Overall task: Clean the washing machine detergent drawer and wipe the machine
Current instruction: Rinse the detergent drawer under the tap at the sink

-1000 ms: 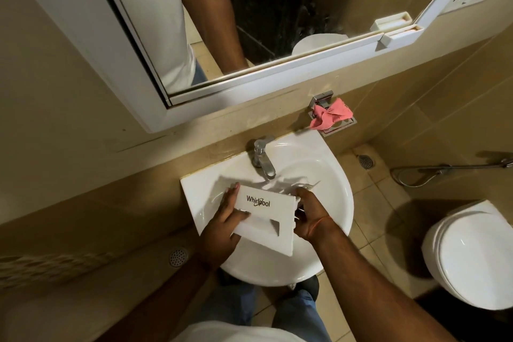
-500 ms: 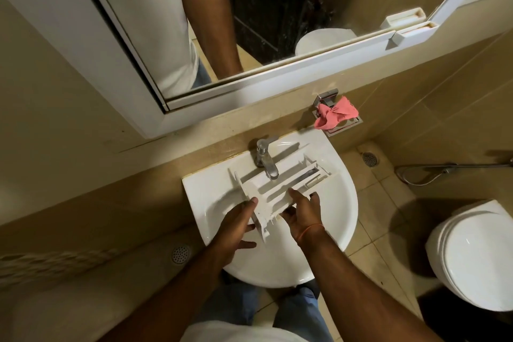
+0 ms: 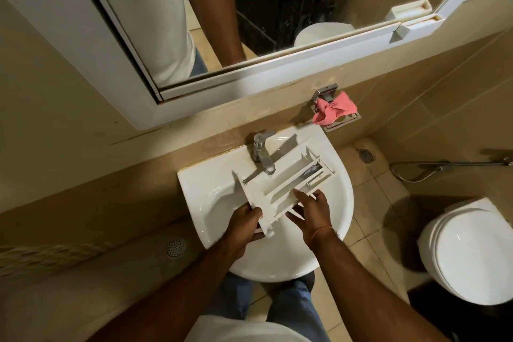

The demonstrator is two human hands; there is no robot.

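Observation:
A white detergent drawer (image 3: 286, 183) lies tilted over the white sink (image 3: 344, 197), its open compartments facing up and its far end under the chrome tap (image 3: 262, 154). My left hand (image 3: 244, 223) grips the drawer's near front panel at the lower left corner. My right hand (image 3: 311, 211) has its fingers spread along the drawer's near right side, touching it from beside and below. No water runs from the tap.
A pink cloth (image 3: 333, 110) sits on a metal soap holder (image 3: 344, 121) on the wall right of the tap. A mirror (image 3: 249, 22) hangs above. A toilet (image 3: 469, 253) stands at the right, a spray hose (image 3: 444, 168) on the wall, a floor drain (image 3: 175, 248) at left.
The drawer was turned from front panel up, logo showing, to compartments up and swung toward the tap. My right hand's fingers have spread out along its side.

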